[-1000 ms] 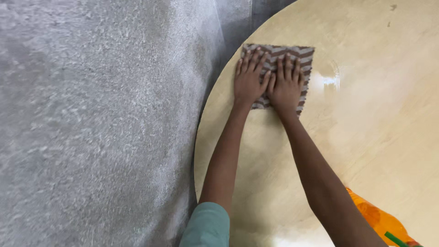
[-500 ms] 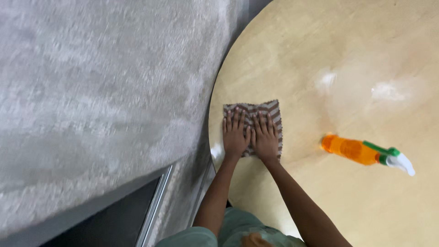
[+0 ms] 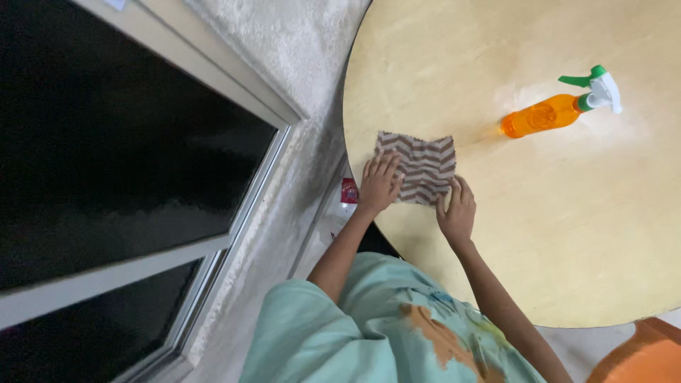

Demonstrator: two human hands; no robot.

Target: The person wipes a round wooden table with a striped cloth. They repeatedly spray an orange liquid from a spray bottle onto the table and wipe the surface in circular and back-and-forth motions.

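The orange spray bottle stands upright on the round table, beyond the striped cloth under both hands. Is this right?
Not quite. In the head view the orange spray bottle lies on its side on the round table, beyond the striped cloth that the left hand and right hand touch.

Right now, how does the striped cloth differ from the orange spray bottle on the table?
The cloth lies flat and limp with brown and pale zigzag stripes; the spray bottle is a see-through orange solid lying on its side, with a green and white trigger head. The left hand and right hand touch the cloth; nothing touches the bottle. The cloth sits near the table's edge, the bottle further in. Both rest on the round, pale wooden table.
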